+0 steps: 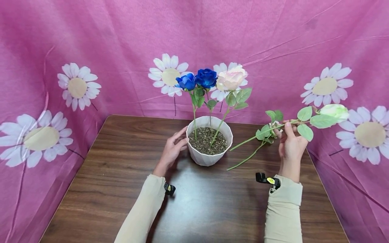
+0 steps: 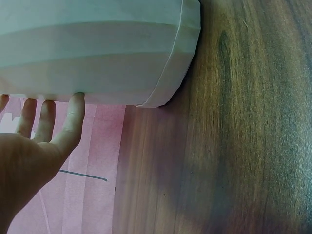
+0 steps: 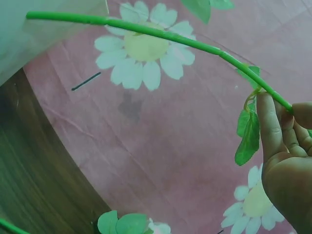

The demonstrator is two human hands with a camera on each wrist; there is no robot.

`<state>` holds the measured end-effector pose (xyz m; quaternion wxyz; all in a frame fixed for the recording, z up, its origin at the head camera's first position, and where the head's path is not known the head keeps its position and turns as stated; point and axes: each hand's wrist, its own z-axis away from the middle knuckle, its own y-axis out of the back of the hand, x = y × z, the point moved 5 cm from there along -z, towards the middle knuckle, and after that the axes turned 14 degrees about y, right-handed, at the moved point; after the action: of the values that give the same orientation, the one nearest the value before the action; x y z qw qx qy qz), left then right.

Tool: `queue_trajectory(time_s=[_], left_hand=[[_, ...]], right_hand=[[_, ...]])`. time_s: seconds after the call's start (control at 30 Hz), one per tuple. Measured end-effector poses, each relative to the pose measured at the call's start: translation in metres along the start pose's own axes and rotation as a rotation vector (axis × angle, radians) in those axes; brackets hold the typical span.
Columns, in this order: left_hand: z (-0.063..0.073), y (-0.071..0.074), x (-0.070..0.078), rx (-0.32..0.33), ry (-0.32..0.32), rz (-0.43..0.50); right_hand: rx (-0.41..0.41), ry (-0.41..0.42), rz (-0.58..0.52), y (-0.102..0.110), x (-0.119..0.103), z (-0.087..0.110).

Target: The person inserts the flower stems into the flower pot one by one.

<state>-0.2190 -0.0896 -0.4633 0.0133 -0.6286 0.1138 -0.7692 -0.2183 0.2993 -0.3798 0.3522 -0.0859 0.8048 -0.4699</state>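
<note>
A white faceted flowerpot (image 1: 205,159) filled with soil stands on the table. Two blue roses (image 1: 207,78) and a pale pink rose (image 1: 232,79) rise upright from its soil. My left hand (image 1: 172,149) rests its fingertips against the pot's left side, fingers loosely extended; in the left wrist view they touch the pot wall. To the right of the pot, my right hand (image 1: 292,145) pinches the stem of a white-green rose (image 1: 333,113) between thumb and fingers. Its bloom points right, and the bare stem end points left toward the pot.
Another flower (image 1: 248,158) lies on the brown wooden table (image 1: 194,202) below the held rose, its stem end toward the pot. A pink cloth (image 1: 127,40) printed with large daisies hangs behind the table and along both sides.
</note>
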Motion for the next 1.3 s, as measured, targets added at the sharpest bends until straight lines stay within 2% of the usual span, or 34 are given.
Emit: queue_trajectory(time_s=[0.3,0.5,0.73,0.87,0.97,1.3], left_hand=[[-0.001,0.000,0.000,-0.007,0.002,0.006],[-0.002,0.000,-0.002,-0.013,0.016,0.009],[-0.003,0.000,0.001,-0.011,0.043,-0.007],[-0.003,0.001,0.003,-0.011,0.065,-0.012],[-0.004,0.001,0.004,-0.011,0.080,-0.019],[-0.006,0.000,0.005,0.013,0.115,-0.069]], right_hand=[[0.010,0.035,0.007,-0.021,0.000,-0.002],[0.030,0.060,-0.015,-0.041,-0.012,-0.005],[-0.019,0.090,-0.043,-0.059,-0.018,-0.004],[-0.033,0.102,-0.095,-0.072,-0.022,0.000],[-0.053,0.095,-0.121,-0.079,-0.019,0.007],[-0.171,0.135,-0.011,-0.090,0.007,0.034]])
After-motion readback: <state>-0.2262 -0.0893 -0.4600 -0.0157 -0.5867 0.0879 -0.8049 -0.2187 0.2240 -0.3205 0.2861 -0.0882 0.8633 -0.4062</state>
